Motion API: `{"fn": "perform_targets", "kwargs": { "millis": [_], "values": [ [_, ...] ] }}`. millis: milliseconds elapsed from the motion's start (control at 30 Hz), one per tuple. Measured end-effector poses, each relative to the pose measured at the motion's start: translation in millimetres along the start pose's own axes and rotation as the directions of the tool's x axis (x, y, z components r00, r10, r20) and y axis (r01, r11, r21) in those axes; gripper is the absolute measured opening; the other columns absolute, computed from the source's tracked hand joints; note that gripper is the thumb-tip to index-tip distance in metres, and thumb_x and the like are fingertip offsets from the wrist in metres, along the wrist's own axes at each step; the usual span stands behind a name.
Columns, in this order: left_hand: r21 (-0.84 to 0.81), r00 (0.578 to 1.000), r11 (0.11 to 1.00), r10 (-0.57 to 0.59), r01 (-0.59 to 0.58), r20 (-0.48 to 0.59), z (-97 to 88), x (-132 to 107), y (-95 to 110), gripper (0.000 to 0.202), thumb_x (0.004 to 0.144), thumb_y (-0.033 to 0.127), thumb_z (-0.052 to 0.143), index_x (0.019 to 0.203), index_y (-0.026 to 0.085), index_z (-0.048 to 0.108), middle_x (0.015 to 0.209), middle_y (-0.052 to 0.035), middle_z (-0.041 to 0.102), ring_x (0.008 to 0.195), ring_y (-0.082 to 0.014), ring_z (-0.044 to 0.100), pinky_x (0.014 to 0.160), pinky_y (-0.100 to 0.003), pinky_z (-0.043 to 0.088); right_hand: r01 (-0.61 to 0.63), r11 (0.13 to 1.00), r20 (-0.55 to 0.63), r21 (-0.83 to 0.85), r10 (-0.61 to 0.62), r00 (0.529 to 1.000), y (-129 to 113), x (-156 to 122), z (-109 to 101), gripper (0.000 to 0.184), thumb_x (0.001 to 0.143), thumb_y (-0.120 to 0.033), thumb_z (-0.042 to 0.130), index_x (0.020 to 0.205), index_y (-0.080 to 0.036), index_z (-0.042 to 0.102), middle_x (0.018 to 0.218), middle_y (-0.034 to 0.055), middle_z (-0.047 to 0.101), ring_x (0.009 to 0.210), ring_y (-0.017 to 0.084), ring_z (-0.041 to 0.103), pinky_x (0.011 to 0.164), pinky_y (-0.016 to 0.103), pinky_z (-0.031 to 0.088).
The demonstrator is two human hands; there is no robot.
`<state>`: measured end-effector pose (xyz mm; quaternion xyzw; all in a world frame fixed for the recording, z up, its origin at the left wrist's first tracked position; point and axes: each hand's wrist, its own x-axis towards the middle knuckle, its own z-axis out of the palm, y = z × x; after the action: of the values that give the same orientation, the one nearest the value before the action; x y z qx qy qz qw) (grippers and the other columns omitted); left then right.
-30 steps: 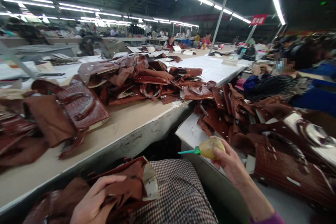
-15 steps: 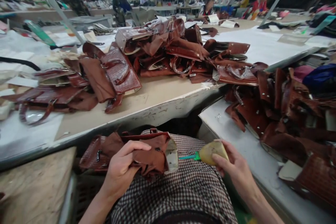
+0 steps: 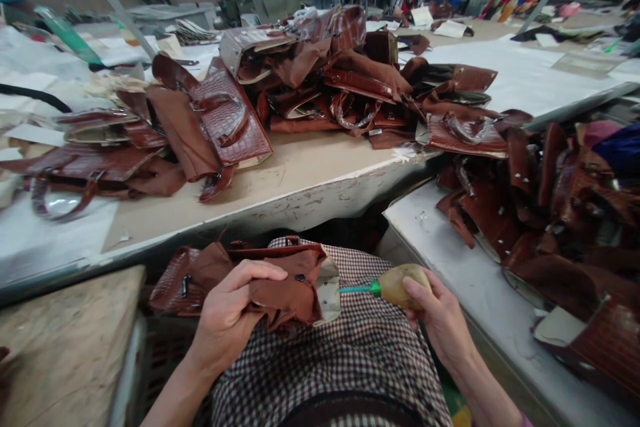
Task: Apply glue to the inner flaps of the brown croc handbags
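Note:
Across my lap, over a checked apron, lies a brown handbag with its brown lining pulled out and a pale inner panel showing at the right end. My left hand is closed on the lining, thumb and fingers on either side of the cloth. In my right hand is a yellowish squeeze bottle with a green collar and a thin blue-green nozzle. The bottle lies sideways, its nozzle tip at the pale panel; whether it touches, I cannot tell.
A heap of brown handbags covers the middle of the worktable. More bag pieces pile up on the white table to my right. A wooden board stands at lower left. Several people work in the background.
The bottle has moved slightly left and up, bringing its nozzle tip onto or over the pale panel. My left hand keeps its hold on the handbag. The head view has tilted down a little.

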<state>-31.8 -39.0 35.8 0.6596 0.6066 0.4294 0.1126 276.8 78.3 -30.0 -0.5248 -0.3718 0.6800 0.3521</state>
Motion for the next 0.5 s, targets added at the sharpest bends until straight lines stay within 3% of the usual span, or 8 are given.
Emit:
{"fn": "perform_targets", "kwargs": {
  "millis": [133,267,500],
  "values": [
    [0.003,1.000,1.000,-0.002,0.002,0.007,1.1,-1,-1,0.022,0.087,0.004,0.059,0.098,0.019,0.070,0.100,-0.0029,0.071,0.097,-0.0151,0.068,0.088,-0.021,0.054,-0.075,0.992,0.001,0.100,0.076,0.997,3,-2,-1,0.037,0.077,-0.049,0.080,0.095,-0.018,0.070,0.072,0.0019,0.063,0.044,0.011,0.044,0.034,0.021,0.034],
    [0.008,1.000,1.000,0.002,-0.002,0.016,1.8,-3,-3,0.022,0.088,0.004,0.058,0.100,0.019,0.069,0.101,-0.0026,0.070,0.097,-0.0146,0.068,0.089,-0.021,0.054,-0.073,0.991,-0.009,0.110,0.074,0.997,3,-4,-1,0.036,0.079,-0.051,0.077,0.092,-0.017,0.071,0.071,0.0032,0.064,0.046,0.012,0.046,0.036,0.021,0.034],
    [0.009,1.000,1.000,-0.020,0.020,0.002,-0.2,-4,0,0.021,0.086,0.006,0.059,0.097,0.019,0.072,0.100,-0.0045,0.072,0.096,-0.0172,0.069,0.086,-0.025,0.056,0.128,0.984,0.074,-0.122,-0.120,0.990,-5,1,-14,0.051,0.074,-0.047,0.084,0.114,-0.021,0.065,0.092,0.0065,0.069,0.065,0.021,0.058,0.044,0.026,0.046]
  ]
}}
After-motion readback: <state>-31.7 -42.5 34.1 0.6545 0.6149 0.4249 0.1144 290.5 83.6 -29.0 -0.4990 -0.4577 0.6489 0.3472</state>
